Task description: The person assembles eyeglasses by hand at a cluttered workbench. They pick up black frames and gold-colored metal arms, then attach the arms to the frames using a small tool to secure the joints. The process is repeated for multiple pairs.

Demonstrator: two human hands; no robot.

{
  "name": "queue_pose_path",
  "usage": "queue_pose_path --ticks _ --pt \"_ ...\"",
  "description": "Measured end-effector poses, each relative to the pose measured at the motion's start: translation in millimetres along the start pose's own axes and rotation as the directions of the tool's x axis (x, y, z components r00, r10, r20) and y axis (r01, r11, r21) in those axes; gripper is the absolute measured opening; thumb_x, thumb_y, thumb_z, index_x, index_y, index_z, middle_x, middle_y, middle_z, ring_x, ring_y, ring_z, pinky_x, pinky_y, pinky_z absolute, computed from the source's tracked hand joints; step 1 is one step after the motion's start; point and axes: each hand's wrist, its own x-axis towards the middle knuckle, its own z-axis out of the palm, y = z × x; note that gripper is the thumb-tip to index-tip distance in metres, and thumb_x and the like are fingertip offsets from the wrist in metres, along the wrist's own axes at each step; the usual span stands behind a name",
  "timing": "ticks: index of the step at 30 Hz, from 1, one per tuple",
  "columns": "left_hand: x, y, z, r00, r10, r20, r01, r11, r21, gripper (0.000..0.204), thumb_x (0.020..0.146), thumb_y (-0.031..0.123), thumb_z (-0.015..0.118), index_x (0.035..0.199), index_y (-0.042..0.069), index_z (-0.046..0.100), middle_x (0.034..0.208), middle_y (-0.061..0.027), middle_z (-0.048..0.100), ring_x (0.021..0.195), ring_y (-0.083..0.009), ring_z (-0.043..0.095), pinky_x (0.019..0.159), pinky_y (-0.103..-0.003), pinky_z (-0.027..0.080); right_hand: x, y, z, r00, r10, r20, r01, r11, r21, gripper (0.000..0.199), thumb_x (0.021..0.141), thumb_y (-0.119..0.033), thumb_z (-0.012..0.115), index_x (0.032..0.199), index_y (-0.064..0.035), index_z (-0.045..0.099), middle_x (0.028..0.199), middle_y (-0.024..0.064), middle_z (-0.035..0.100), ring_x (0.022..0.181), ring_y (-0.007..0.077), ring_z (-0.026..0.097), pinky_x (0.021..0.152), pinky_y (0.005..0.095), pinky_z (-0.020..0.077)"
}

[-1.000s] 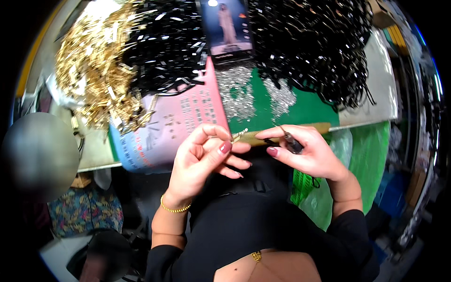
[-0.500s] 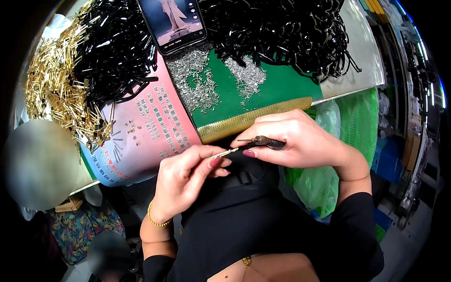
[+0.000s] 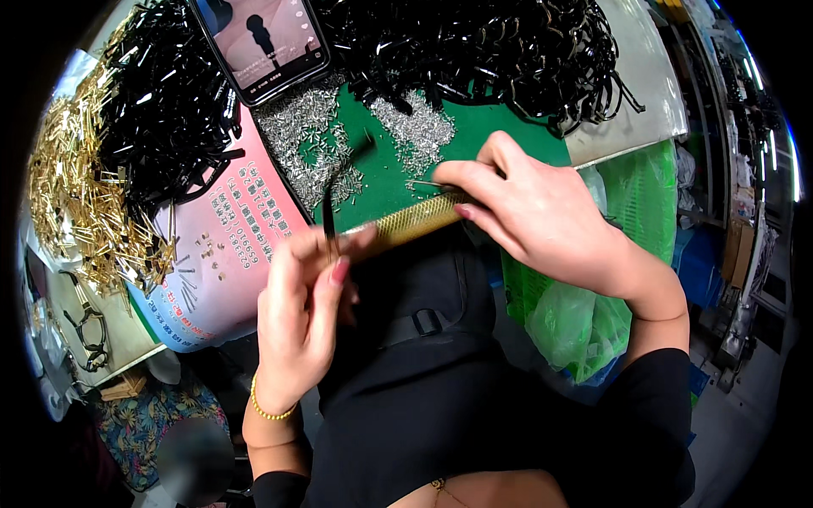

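Observation:
My left hand [image 3: 301, 292] is closed, its fingertips pinching a slim dark eyeglass temple [image 3: 329, 207] that stands up from them, its far end curved and blurred by motion. To the right, my right hand [image 3: 533, 212] is closed round a small screwdriver [image 3: 418, 183]. Only the thin metal shaft shows, its tip just over the near edge of a pile of tiny silver screws [image 3: 415, 131]; the handle is hidden in the palm. A second silver pile of small parts [image 3: 306, 140] lies to the left on the green mat [image 3: 500, 135].
Black eyeglass temples [image 3: 474, 59] heap along the back, with another black heap [image 3: 165, 93] and gold metal pieces [image 3: 80, 195] at left. A lit phone [image 3: 264, 42] lies between. Gold mesh [image 3: 415, 222] edges the table. A green basket [image 3: 631, 203] stands at right.
My hands have parted: the right one moved up to the screws with the screwdriver, the left one moved left. The temple now points upward. The view has shifted, and the phone's picture changed.

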Motion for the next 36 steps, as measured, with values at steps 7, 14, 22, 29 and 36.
queue_pose_path --ticks 7,14,22,29,36 --pt "39 -2 26 0.999 0.010 -0.044 -0.010 1.000 0.002 0.023 0.106 0.003 0.047 0.128 -0.001 0.042 0.135 -0.0171 0.063 0.071 -0.0078 0.059 0.060 -0.023 0.057 3 3 12 0.999 -0.039 -0.015 0.037 0.993 -0.115 0.046 0.092 -0.011 0.062 0.137 -0.0229 0.057 0.092 0.0127 0.050 0.073 0.0245 0.066 0.048 0.0345 0.0493" --pt "15 -3 25 0.996 -0.085 -0.004 0.082 0.973 -0.214 0.022 0.107 0.002 0.046 0.128 -0.002 0.040 0.134 -0.0180 0.064 0.072 -0.0080 0.059 0.063 -0.023 0.057 7 4 10 0.999 -0.051 -0.001 0.050 0.996 -0.079 0.047 0.090 -0.008 0.061 0.135 -0.0207 0.058 0.090 0.0152 0.051 0.068 0.0268 0.066 0.049 0.0362 0.0497" --pt "9 -4 13 0.983 -0.122 -0.135 0.124 0.992 0.004 0.024 0.108 0.011 0.049 0.125 -0.003 0.058 0.100 -0.0117 0.074 0.064 -0.0064 0.061 0.060 -0.021 0.054 21 -3 1 0.990 -0.023 0.137 0.036 0.995 -0.096 0.050 0.093 -0.011 0.059 0.141 -0.0194 0.052 0.098 0.0214 0.056 0.069 0.0310 0.068 0.055 0.0401 0.0530" --pt "16 -7 17 0.983 -0.060 -0.171 0.077 0.992 0.095 0.021 0.105 0.005 0.053 0.122 -0.002 0.064 0.086 -0.0067 0.073 0.060 -0.0079 0.064 0.056 -0.023 0.053 30 -25 -20 0.818 -0.108 0.565 -0.485 0.399 0.778 0.051 0.102 -0.020 0.042 0.151 -0.0102 0.030 0.095 0.0123 0.062 0.066 0.0196 0.067 0.056 0.0328 0.0574" --pt "11 -17 16 0.987 0.037 -0.159 0.001 0.973 0.233 0.021 0.103 0.005 0.055 0.122 0.001 0.064 0.083 -0.0078 0.072 0.057 -0.0110 0.065 0.053 -0.025 0.052 37 -29 -21 0.820 -0.067 0.568 -0.518 0.336 0.787 0.055 0.102 -0.020 0.045 0.151 -0.0069 0.025 0.090 0.0061 0.056 0.059 0.0130 0.061 0.049 0.0292 0.0541"
